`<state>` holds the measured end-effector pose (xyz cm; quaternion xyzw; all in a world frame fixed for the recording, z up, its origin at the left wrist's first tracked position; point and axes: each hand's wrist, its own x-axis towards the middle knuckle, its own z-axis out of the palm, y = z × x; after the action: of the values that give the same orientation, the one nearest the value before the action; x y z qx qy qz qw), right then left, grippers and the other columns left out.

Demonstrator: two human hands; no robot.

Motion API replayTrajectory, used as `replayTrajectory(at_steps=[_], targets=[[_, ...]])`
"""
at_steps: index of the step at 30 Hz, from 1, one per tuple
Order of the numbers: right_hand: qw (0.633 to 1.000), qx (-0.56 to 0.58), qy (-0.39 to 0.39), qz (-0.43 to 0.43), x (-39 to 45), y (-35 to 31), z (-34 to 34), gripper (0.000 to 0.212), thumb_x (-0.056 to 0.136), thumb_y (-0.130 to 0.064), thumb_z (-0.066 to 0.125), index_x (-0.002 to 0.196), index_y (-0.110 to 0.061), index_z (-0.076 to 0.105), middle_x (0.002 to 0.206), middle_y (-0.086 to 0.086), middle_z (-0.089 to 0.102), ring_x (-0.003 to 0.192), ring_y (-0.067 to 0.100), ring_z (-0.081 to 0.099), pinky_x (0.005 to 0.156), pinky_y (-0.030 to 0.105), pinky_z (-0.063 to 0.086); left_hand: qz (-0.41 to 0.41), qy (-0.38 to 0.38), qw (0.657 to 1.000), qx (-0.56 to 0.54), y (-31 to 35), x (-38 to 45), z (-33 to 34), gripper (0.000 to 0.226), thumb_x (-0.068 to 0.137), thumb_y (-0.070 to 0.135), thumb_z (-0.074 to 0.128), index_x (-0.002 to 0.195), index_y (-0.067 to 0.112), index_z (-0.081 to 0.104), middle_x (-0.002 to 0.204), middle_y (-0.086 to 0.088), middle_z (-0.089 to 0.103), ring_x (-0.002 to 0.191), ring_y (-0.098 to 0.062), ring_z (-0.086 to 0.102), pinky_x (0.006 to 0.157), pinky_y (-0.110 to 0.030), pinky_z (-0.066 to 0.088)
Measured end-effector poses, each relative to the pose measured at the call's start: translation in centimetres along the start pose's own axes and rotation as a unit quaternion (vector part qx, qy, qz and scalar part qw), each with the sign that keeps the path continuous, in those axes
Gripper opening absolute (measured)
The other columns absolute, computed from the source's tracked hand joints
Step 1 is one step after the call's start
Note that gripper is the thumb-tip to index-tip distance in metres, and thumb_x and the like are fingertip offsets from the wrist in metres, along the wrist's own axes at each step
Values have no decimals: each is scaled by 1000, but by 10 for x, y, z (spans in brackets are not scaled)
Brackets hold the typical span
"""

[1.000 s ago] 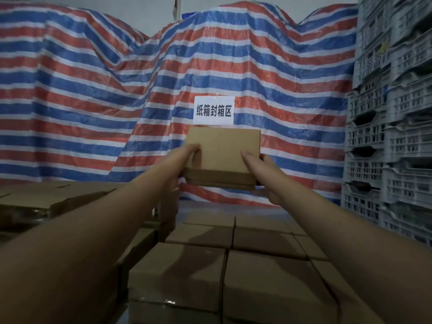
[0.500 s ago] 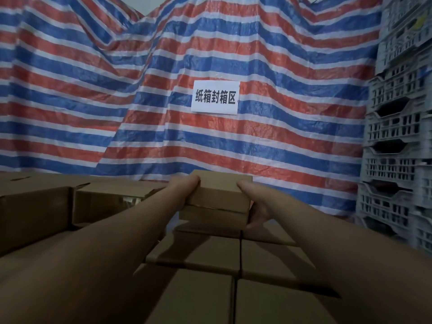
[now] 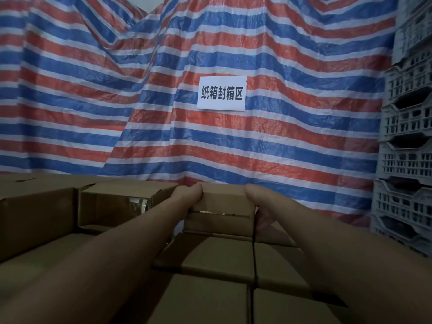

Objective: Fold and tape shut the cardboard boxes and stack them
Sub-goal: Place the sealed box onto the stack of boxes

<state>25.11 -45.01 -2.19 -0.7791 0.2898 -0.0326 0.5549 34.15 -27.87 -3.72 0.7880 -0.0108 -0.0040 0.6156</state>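
the left hand [image 3: 188, 194] is pressed against the left side of a small closed brown cardboard box [image 3: 223, 201], with its fingers laid over the box's top left edge. the right hand [image 3: 259, 198] is set against the box's right side, its fingers stretched along the top right edge and the thumb tucked lower down the side. the box is clamped between the two hands. it is seen far ahead at arm's length, resting on top of another brown cardboard box [image 3: 218, 224] of like size, at the back of a stack of closed brown cardboard boxes [image 3: 210, 298] that fills the lower middle of the view. both bare forearms reach in from the bottom corners.

to the left, larger brown cardboard cartons [image 3: 35, 213] are seen, one with a strip of shiny clear tape [image 3: 138, 205] on its side. behind everything a red, white and blue striped plastic tarpaulin [image 3: 117, 94] is hung in folds, and a white paper sign [image 3: 221, 93] with black chinese characters is fixed to it above the held box. along the right edge, grey slotted plastic crates [image 3: 406, 141] are stacked in a tall column.
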Motion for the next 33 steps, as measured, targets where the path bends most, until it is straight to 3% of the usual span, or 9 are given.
replayTrajectory(at_steps=[3, 7, 11, 15, 20, 25, 29, 31, 33], targets=[[999, 6, 51, -6, -5, -8, 5, 78, 101, -59, 36, 142, 8, 34, 141, 33, 46, 126, 47, 50, 107, 54, 43, -5, 12, 1000, 8, 1, -4, 0, 52, 95, 51, 50, 125, 8, 51, 92, -12, 58, 93, -29, 60, 93, -40, 50], [989, -32, 126, -64, -15, -13, 1, 78, 103, -59, 19, 148, 2, 33, 141, 28, 49, 121, 43, 55, 103, 52, 48, 14, 32, 994, 104, 12, -25, -9, 50, 100, 54, 39, 104, 6, 52, 79, -9, 50, 67, -21, 49, 68, -31, 43], [968, -97, 196, -119, -39, -16, -11, 70, 102, -56, 23, 132, 0, 53, 106, 18, 63, 89, 34, 65, 79, 43, 59, 79, 27, 990, 111, 33, -55, -18, 45, 100, 39, 45, 124, 3, 58, 108, -13, 63, 100, -32, 61, 86, -37, 47], [935, -163, 235, -210, -74, -23, -13, 60, 101, -51, 26, 109, -3, 60, 95, 11, 62, 85, 26, 62, 75, 34, 52, 133, 73, 982, 117, 42, -93, -39, 28, 100, 29, 52, 119, 9, 56, 111, -10, 62, 99, -24, 62, 90, -35, 53], [915, -166, 222, -295, -139, -26, -3, 42, 102, -38, 36, 83, -9, 59, 84, 9, 63, 76, 22, 59, 63, 29, 44, 214, 75, 965, 130, 44, -150, -81, 12, 98, 15, 55, 109, 13, 59, 108, -7, 62, 99, -21, 63, 88, -35, 55], [910, -59, 135, -387, -227, -18, 37, 40, 105, -33, 37, 71, -17, 49, 68, 1, 49, 64, 14, 49, 56, 25, 36, 207, 25, 978, 8, 41, -221, -121, 19, 102, 23, 49, 99, 9, 62, 99, -10, 67, 94, -21, 68, 87, -41, 57], [915, -80, 87, -385, -280, -2, 81, 33, 106, -41, 35, 82, -23, 50, 74, -4, 52, 65, 7, 49, 53, 24, 31, 174, 57, 982, -56, 33, -275, -146, 52, 104, 48, 34, 85, 9, 62, 70, -5, 65, 59, -13, 62, 52, -24, 50], [925, -59, 73, -369, -299, 2, 101, 33, 105, -45, 34, 101, -20, 54, 85, -3, 56, 75, 9, 54, 57, 26, 35, 144, 66, 979, -131, 32, -294, -164, 65, 102, 58, 25, 88, 8, 64, 73, -8, 68, 68, -19, 66, 62, -28, 55], [936, -23, 53, -347, -319, 5, 122, 37, 104, -50, 34, 116, -19, 52, 93, -2, 59, 84, 12, 58, 67, 29, 45, 119, 28, 967, -222, 32, -308, -183, 59, 101, 57, 29, 101, 11, 64, 92, -10, 71, 86, -24, 69, 77, -37, 57]])
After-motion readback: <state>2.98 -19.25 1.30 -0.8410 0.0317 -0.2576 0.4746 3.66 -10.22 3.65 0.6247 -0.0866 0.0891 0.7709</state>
